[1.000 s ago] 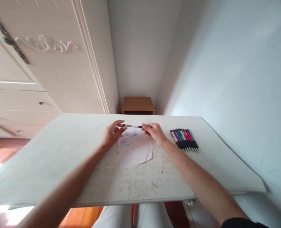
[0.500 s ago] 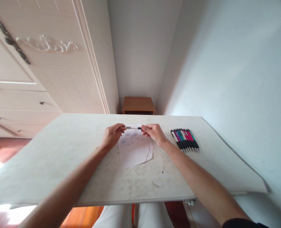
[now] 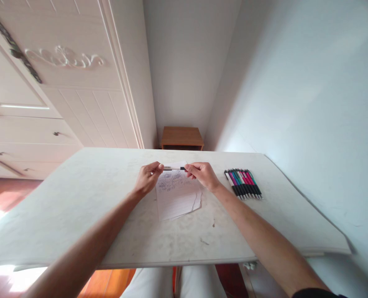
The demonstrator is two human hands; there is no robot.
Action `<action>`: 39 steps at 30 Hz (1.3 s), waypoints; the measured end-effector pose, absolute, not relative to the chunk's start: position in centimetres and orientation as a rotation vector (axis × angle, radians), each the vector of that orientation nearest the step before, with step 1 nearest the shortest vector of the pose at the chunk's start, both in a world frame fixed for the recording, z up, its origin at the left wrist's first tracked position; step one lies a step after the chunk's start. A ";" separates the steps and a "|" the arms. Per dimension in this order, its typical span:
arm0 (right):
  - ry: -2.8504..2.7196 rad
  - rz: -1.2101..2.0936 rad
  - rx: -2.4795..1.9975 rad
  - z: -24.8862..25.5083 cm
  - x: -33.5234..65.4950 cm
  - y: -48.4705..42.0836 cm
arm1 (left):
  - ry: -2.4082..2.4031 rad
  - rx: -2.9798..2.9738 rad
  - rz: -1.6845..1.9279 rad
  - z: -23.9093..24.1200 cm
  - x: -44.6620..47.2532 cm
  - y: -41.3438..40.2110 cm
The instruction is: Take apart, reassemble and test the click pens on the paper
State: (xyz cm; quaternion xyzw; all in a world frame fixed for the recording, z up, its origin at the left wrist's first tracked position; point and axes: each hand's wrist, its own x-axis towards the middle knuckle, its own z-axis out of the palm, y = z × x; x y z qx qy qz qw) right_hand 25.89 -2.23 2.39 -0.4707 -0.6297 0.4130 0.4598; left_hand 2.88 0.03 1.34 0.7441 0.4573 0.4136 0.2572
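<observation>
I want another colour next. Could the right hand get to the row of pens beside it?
Probably yes: bare table lies between the right hand and the row of pens, though it now holds a pen.

Soft daylight is filling the room, and the pale, marbled white tabletop [image 3: 78,215] is lying evenly lit. Below its near left corner, sunlight is blazing on the floor and burning out to white. Wide-angle distortion is bending its edges outward. Past its far edge, everything is staying reasonably sharp.
</observation>
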 end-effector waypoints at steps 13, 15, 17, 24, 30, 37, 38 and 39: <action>-1.438 1.245 -1.063 2.3 25.3 -2.4 | 1.019 1.674 1.248 1.0 3.7 0.3; -1.412 1.355 -1.090 2.1 25.5 -2.2 | 1.007 1.671 1.266 1.1 3.6 0.3; -1.388 1.413 -1.126 2.1 25.6 -2.2 | 1.001 1.681 1.279 1.1 3.6 0.3; -1.336 1.514 -1.049 2.3 25.8 -2.4 | 1.045 1.746 1.275 0.8 3.5 0.2; -1.371 1.390 -1.034 2.1 25.4 -2.5 | 1.058 1.743 1.257 1.5 3.4 0.1; -1.469 1.190 -1.081 1.9 24.8 -2.7 | 1.057 1.640 1.198 1.4 3.3 0.5; -1.489 1.151 -1.089 1.9 24.8 -2.8 | 1.059 1.618 1.179 1.4 3.4 0.5; -1.511 1.111 -1.096 2.0 24.8 -2.9 | 1.063 1.595 1.160 1.4 3.4 0.5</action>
